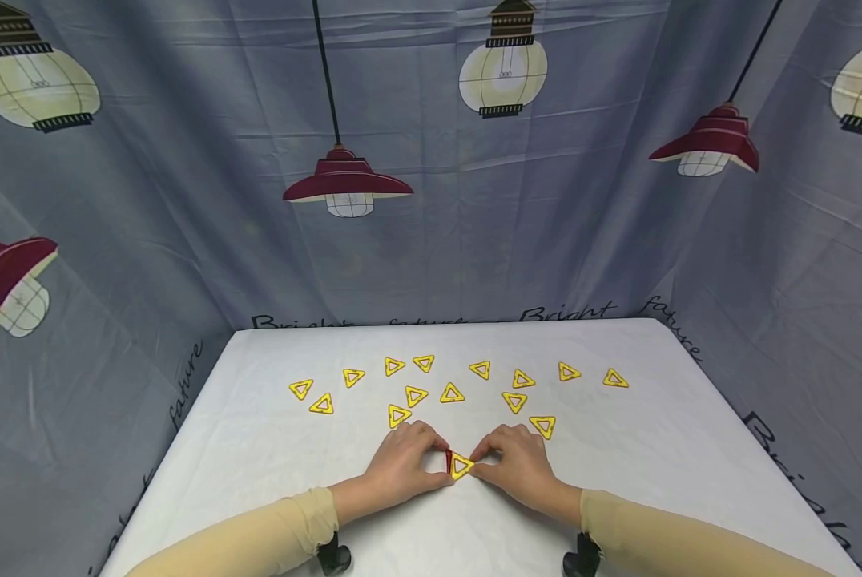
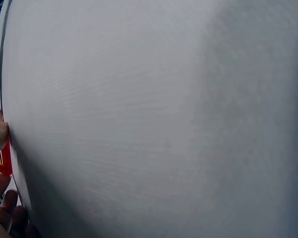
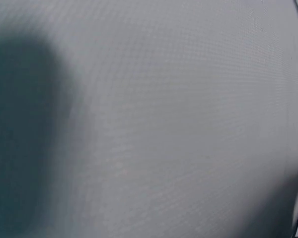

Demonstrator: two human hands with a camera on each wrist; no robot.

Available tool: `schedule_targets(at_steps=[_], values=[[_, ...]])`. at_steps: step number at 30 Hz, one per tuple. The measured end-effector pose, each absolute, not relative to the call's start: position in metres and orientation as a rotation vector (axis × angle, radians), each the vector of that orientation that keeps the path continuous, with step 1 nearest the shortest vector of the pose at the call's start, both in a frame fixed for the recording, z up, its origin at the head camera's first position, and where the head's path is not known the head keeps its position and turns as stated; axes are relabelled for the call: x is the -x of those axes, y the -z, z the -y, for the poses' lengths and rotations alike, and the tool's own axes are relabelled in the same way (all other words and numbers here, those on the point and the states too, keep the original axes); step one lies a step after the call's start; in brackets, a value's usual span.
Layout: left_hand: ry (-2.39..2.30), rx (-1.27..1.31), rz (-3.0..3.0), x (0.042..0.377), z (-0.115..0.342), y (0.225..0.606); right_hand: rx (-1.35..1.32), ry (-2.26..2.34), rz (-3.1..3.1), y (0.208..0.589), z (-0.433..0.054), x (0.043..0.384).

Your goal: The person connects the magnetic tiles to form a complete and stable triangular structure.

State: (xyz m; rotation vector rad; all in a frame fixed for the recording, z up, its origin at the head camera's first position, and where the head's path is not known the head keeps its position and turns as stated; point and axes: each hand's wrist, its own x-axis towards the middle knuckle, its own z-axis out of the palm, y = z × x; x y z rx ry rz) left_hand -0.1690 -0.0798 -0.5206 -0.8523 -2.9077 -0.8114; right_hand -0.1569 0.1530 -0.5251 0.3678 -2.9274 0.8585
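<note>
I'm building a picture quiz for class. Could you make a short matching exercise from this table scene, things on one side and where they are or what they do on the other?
Things:
1. left hand
2. right hand
3. yellow triangle
4. loose yellow triangles

Descriptions:
A. scattered flat on the white table
B. pinched between both hands
C. grips the red piece
D. holds the triangle's right side

Pairs: 1-C, 2-D, 3-B, 4-A

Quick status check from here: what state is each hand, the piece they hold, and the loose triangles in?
left hand: fingers curled, pinching the red-and-yellow triangle piece.
right hand: fingers curled, pinching the same piece from the other side.
red-and-yellow triangle piece: held between both hands, low over the table.
loose yellow triangles: lying flat, scattered, untouched.
</note>
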Motion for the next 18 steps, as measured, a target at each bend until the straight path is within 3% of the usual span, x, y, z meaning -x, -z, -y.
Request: schedule_targets(at_steps=[18], values=[[0.826,0.827,2.879,0.1679,0.0810,0.5295,-0.383,-0.854,2.919,0.5274,-0.1502,0.1572]])
